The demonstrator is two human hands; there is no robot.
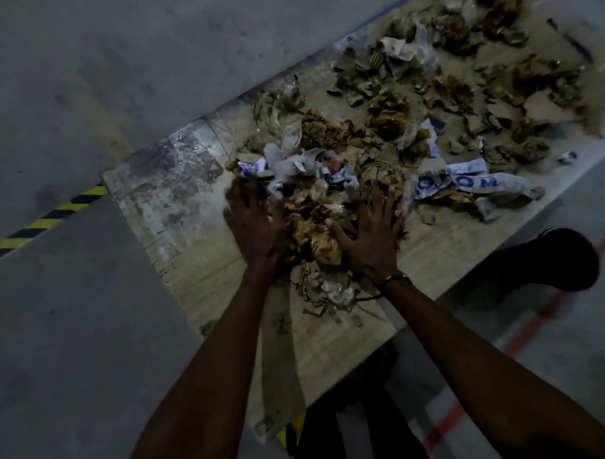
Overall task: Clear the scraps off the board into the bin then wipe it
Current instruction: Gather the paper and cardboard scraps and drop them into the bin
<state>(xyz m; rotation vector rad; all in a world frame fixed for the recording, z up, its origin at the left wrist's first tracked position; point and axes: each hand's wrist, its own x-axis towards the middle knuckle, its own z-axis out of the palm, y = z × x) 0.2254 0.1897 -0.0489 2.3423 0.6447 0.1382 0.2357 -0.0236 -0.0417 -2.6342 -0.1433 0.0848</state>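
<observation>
Scraps (314, 225) sit heaped between your hands on the board (199, 267). Your left hand (256, 227) and right hand (370, 234) press flat against the pile's sides, fingers spread wide. More scraps litter the board beyond. A dark bin (556, 265) stands at your right.

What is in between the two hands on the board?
In the head view, a heap of crumpled brown and white scraps lies between the left hand and the right hand.
</observation>
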